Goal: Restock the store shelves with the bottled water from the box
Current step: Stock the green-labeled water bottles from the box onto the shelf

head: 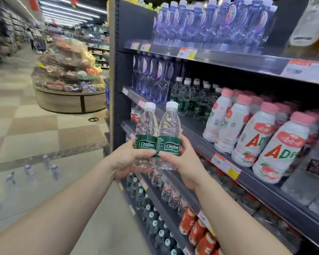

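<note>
Hands held one water bottle each: left hand (126,161) wrapped left bottle (145,134), right hand (180,162) wrapped right bottle (168,135). Risk: bottles touched; loading together could topple shelved green-label bottles (191,100).

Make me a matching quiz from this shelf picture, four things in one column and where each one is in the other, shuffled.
Things:
1. two green-label water bottles
2. pink-capped white bottles
3. tall blue-tinted bottles
4. red-label bottles

Places:
A. top shelf
B. low shelf, under the right forearm
C. held upright, one in the left hand, one in the right hand
D. middle shelf, right of the shelved green-label bottles

Pairs: 1-C, 2-D, 3-A, 4-B
</note>
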A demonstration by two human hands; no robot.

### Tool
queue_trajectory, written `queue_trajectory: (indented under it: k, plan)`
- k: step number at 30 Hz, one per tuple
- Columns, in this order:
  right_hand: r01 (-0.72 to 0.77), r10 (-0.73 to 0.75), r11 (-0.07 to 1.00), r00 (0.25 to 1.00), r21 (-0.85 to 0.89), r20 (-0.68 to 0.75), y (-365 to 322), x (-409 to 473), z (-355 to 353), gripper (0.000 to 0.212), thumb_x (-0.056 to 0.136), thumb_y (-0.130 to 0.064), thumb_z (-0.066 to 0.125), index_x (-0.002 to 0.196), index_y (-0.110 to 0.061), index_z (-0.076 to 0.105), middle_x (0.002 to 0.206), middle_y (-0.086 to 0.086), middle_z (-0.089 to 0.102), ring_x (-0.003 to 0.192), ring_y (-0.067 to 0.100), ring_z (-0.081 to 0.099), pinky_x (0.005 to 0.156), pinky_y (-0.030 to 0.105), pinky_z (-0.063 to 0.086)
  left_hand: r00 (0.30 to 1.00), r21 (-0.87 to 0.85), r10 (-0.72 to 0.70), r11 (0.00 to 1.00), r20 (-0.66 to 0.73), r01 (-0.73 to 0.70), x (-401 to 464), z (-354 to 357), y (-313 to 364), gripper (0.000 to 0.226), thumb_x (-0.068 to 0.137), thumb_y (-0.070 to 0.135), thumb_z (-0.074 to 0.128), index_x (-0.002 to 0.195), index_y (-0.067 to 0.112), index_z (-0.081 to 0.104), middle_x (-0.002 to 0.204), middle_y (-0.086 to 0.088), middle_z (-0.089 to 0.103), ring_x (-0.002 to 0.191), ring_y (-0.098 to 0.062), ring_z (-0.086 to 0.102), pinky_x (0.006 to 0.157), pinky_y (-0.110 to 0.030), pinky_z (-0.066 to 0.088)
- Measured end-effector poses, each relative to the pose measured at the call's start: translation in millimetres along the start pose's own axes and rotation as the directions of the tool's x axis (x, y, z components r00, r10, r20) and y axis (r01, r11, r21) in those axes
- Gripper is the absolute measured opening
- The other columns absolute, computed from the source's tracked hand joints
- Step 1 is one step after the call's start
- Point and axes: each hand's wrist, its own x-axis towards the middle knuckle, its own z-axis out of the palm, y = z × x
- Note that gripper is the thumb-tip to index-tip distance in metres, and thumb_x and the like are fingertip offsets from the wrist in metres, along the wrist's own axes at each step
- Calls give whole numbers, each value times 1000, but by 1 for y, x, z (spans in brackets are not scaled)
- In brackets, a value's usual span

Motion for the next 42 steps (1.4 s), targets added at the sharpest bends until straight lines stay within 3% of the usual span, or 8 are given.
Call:
queue_trajectory:
  k: [4, 12, 16, 22, 27, 32, 37, 42]
  plan:
    - [-81, 79, 992, 997, 102, 18, 3, 40, 5, 62, 70, -15, 80, 126, -16, 54, 115, 8, 71, 108, 26, 67, 96, 44, 51, 999, -7, 19, 1000, 35, -18, 35, -12, 8, 40, 82, 6, 71, 120, 15, 60, 107, -9, 71, 92, -24, 67, 61, -32, 58]
    - [-27, 38, 999, 964, 48, -262, 0, 142, 7, 39, 82, -16, 76, 117, -6, 63, 112, 14, 71, 101, 29, 67, 89, 45, 53, 978, -138, -2, 990, 209, 32, 146, -57, 42, 38, 88, 1, 61, 125, 7, 55, 119, -15, 66, 93, -25, 69, 67, -43, 60]
    - [-34, 12, 999, 873, -35, -487, -7, 193, 9, 76, 59, -43, 85, 127, -20, 59, 127, 3, 64, 116, 23, 60, 101, 44, 43, 945, -145, -10, 988, 326, 60, 205, -92, 65, 64, 82, 1, 64, 142, 11, 41, 140, -18, 51, 107, -30, 65, 69, -44, 59]
    - [-68, -82, 980, 717, -186, -692, -13, 225, -8, 63, 79, -24, 80, 132, -21, 46, 127, -5, 55, 111, 16, 56, 89, 33, 41, 902, -60, -17, 997, 432, 48, 271, -119, 91, 60, 84, -1, 70, 131, 18, 37, 126, -11, 57, 108, -27, 63, 82, -49, 54]
    - [-166, -154, 939, 580, -301, -800, -14, 237, -24, 65, 78, -19, 81, 131, -23, 43, 123, -8, 53, 112, 15, 51, 90, 31, 39, 905, 65, 28, 996, 424, -61, 297, -121, 90, 120, 51, 34, 96, 149, 19, 29, 145, -2, 46, 128, -23, 51, 111, -48, 37]
    - [-260, -124, 911, 568, -320, -814, -6, 249, -38, 72, 82, -16, 78, 142, -18, 39, 132, -5, 53, 110, 15, 52, 89, 30, 41, 910, 36, 28, 998, 414, -47, 318, -118, 82, 67, 78, 5, 78, 136, 9, 43, 119, -2, 66, 101, -12, 66, 72, -23, 50]
    - [-299, -41, 911, 617, -282, -786, -6, 259, -48, 80, 87, -12, 72, 152, -21, 25, 152, 4, 36, 135, 18, 37, 96, 26, 33, 903, 62, 37, 996, 429, -70, 335, -116, 83, 58, 79, 10, 79, 126, 13, 46, 116, 1, 65, 102, -13, 64, 77, -28, 51]
    - [-365, -64, 879, 546, -306, -836, 6, 268, -51, 96, 72, -28, 86, 148, -22, 27, 133, -6, 49, 120, 16, 50, 96, 30, 42, 883, 69, 31, 995, 468, -71, 349, -111, 77, 49, 80, 4, 76, 114, 23, 46, 106, 7, 64, 100, -12, 64, 73, -26, 48]
